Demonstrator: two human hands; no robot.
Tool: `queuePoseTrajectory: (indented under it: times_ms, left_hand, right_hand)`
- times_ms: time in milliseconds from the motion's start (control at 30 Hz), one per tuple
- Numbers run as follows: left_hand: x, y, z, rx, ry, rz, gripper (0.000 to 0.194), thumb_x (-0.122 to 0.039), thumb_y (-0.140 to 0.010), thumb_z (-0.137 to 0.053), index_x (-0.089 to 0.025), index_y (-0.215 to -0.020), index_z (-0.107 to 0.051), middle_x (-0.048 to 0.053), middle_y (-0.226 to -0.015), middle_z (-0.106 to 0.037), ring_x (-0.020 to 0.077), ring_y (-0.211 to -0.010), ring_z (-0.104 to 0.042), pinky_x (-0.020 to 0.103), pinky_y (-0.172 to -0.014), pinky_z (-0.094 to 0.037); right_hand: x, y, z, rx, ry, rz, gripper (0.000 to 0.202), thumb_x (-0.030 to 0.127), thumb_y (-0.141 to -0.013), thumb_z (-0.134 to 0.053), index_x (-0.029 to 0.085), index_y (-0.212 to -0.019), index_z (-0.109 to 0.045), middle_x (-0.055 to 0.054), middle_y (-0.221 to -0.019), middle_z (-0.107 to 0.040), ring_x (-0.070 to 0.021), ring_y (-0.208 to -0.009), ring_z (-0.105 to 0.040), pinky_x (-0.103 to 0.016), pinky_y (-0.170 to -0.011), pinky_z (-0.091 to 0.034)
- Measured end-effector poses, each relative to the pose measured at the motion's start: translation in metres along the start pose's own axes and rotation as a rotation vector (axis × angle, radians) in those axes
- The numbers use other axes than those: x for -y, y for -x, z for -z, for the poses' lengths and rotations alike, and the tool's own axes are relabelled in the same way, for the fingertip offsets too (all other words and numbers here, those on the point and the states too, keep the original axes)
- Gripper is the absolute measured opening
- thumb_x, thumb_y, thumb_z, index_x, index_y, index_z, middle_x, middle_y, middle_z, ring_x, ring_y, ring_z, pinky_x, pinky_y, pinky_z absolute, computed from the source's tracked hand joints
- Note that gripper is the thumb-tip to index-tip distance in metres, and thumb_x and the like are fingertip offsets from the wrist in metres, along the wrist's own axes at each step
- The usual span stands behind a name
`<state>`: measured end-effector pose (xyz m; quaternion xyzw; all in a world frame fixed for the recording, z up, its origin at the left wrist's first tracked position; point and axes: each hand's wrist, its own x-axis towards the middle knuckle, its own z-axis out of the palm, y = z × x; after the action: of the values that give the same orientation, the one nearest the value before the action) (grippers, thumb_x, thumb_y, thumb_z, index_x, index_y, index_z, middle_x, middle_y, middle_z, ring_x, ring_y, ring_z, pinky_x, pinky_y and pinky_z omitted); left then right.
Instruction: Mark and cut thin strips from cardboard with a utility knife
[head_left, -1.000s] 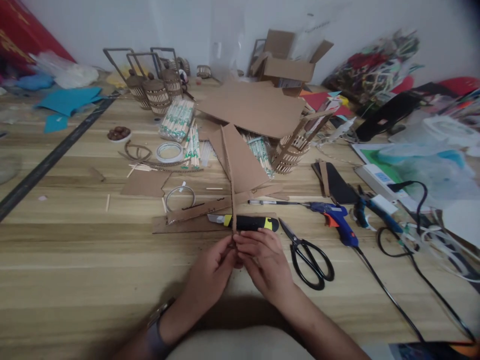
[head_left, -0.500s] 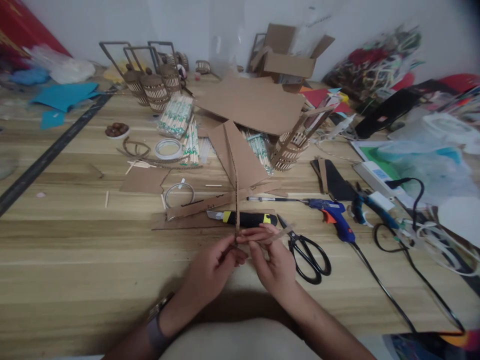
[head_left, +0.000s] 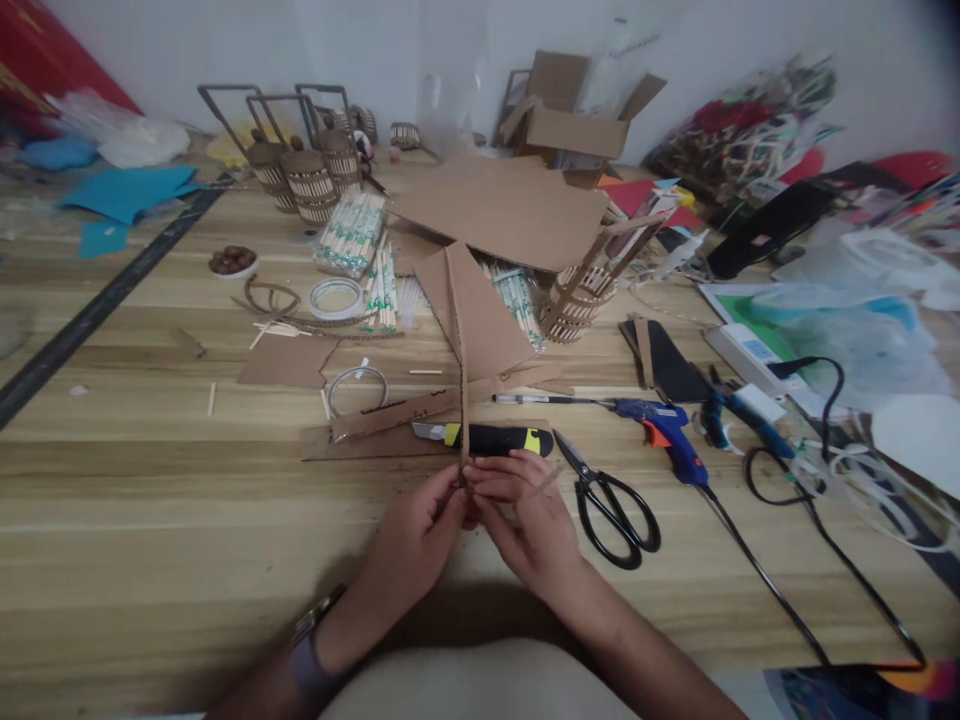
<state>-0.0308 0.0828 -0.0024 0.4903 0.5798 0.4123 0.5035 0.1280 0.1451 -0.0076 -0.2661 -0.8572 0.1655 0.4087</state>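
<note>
A long, narrow cardboard strip (head_left: 462,380) points away from me, its near end pinched in the fingers of my left hand (head_left: 424,525). My right hand (head_left: 529,510) meets the left at that end, with its fingers closed on a thin peeled piece (head_left: 546,482) that sticks out to the right. Just beyond the hands lies a yellow and black utility knife (head_left: 499,440), crossed by the strip. Black-handled scissors (head_left: 615,510) rest right of my right hand. Flat cardboard pieces (head_left: 487,320) are behind the strip.
A blue glue gun (head_left: 667,430) with a black cable lies at the right. Tape rolls (head_left: 336,299), a bowl of brown balls (head_left: 233,262), stick bundles (head_left: 351,232) and small bucket-like models (head_left: 311,185) stand farther back. An open cardboard box (head_left: 577,130) is near the wall.
Both hands and the near end of the strip have shifted slightly left. The right fingers now sit closer against the left hand, and the thin piece shows less.
</note>
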Motion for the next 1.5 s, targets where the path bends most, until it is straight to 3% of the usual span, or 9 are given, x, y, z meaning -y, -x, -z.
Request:
queuePoseTrajectory:
  times_ms: [100, 200, 433, 567, 700, 1033, 1267, 1400, 1500]
  left_hand:
    - [0.0, 0.001, -0.0013, 0.015, 0.014, 0.001, 0.029, -0.038, -0.098, -0.045, -0.02, -0.1, -0.067, 0.004, -0.087, -0.075, 0.0184, -0.078, -0.07, 0.028, -0.073, -0.054]
    - [0.0003, 0.001, -0.0024, 0.034, 0.049, 0.032, 0.029, -0.037, -0.098, -0.046, -0.02, -0.107, -0.068, 0.003, -0.088, -0.077, 0.0183, -0.078, -0.071, 0.028, -0.072, -0.055]
    - [-0.0046, -0.0007, 0.0006, -0.002, 0.015, 0.01, 0.035, -0.044, -0.099, -0.048, -0.021, -0.117, -0.068, 0.005, -0.111, -0.076, 0.022, -0.099, -0.07, 0.031, -0.084, -0.053]
    - [-0.0029, 0.0001, 0.001, -0.013, -0.03, 0.03, 0.039, -0.045, -0.099, -0.046, -0.021, -0.121, -0.067, 0.005, -0.104, -0.077, 0.0219, -0.093, -0.071, 0.03, -0.079, -0.053]
    - [-0.0021, 0.0007, -0.0004, 0.014, -0.042, 0.045, 0.036, -0.045, -0.098, -0.047, -0.02, -0.108, -0.069, 0.004, -0.091, -0.077, 0.0201, -0.08, -0.07, 0.028, -0.072, -0.052]
    - [-0.0023, 0.0008, -0.0002, 0.048, -0.037, 0.024, 0.032, -0.038, -0.097, -0.047, -0.021, -0.111, -0.07, 0.004, -0.091, -0.079, 0.0203, -0.083, -0.073, 0.029, -0.076, -0.055]
    - [-0.0027, -0.0018, 0.0005, -0.002, 0.091, 0.025, 0.036, -0.045, -0.096, -0.052, -0.02, -0.116, -0.069, 0.006, -0.11, -0.077, 0.0209, -0.095, -0.072, 0.03, -0.083, -0.056]
    - [-0.0005, -0.0027, 0.0018, -0.031, 0.054, 0.017, 0.038, -0.042, -0.097, -0.05, -0.02, -0.123, -0.067, 0.007, -0.117, -0.075, 0.0221, -0.102, -0.071, 0.032, -0.088, -0.055]
    - [0.0005, -0.002, 0.0016, -0.024, 0.005, 0.006, 0.037, -0.04, -0.097, -0.049, -0.02, -0.121, -0.069, 0.006, -0.112, -0.077, 0.0213, -0.096, -0.072, 0.031, -0.084, -0.055]
  right_hand:
    - [0.0009, -0.0027, 0.0037, -0.03, -0.007, -0.021, 0.02, 0.012, -0.093, -0.058, 0.028, -0.106, -0.058, 0.0, -0.094, -0.079, -0.0192, -0.093, -0.074, -0.04, -0.096, -0.047]
    - [0.0021, -0.0057, 0.0074, -0.045, -0.015, -0.041, 0.023, 0.011, -0.092, -0.056, 0.028, -0.107, -0.058, 0.0, -0.092, -0.079, -0.02, -0.091, -0.075, -0.04, -0.093, -0.049]
    - [0.0031, -0.0037, 0.0035, -0.013, -0.023, -0.011, 0.015, 0.015, -0.093, -0.058, 0.027, -0.103, -0.059, -0.003, -0.099, -0.078, -0.0206, -0.096, -0.073, -0.041, -0.093, -0.051]
    - [0.0009, -0.0013, 0.0001, -0.006, 0.027, 0.009, 0.012, 0.017, -0.095, -0.061, 0.025, -0.104, -0.06, -0.004, -0.108, -0.078, -0.0201, -0.104, -0.071, -0.041, -0.099, -0.047]
    - [0.0004, -0.0028, 0.0021, -0.02, 0.019, 0.0, 0.017, 0.013, -0.095, -0.059, 0.026, -0.106, -0.06, -0.001, -0.101, -0.079, -0.0179, -0.098, -0.073, -0.04, -0.098, -0.047]
    - [0.0018, -0.0049, 0.0071, -0.067, -0.014, -0.081, 0.02, 0.012, -0.095, -0.052, 0.028, -0.107, -0.058, 0.0, -0.09, -0.079, -0.0207, -0.089, -0.076, -0.044, -0.096, -0.05]
    - [0.0047, -0.0057, 0.0064, -0.034, -0.005, -0.027, 0.02, 0.013, -0.095, -0.056, 0.026, -0.108, -0.059, 0.0, -0.097, -0.08, -0.0173, -0.095, -0.075, -0.038, -0.095, -0.05]
    - [0.0011, -0.0028, 0.0029, -0.005, 0.017, -0.008, 0.02, 0.015, -0.093, -0.062, 0.026, -0.109, -0.061, -0.003, -0.107, -0.079, -0.0196, -0.103, -0.073, -0.04, -0.095, -0.051]
    - [-0.0011, -0.0011, 0.0014, -0.006, 0.039, -0.002, 0.018, 0.014, -0.094, -0.06, 0.027, -0.106, -0.061, -0.002, -0.106, -0.079, -0.0195, -0.102, -0.073, -0.042, -0.098, -0.048]
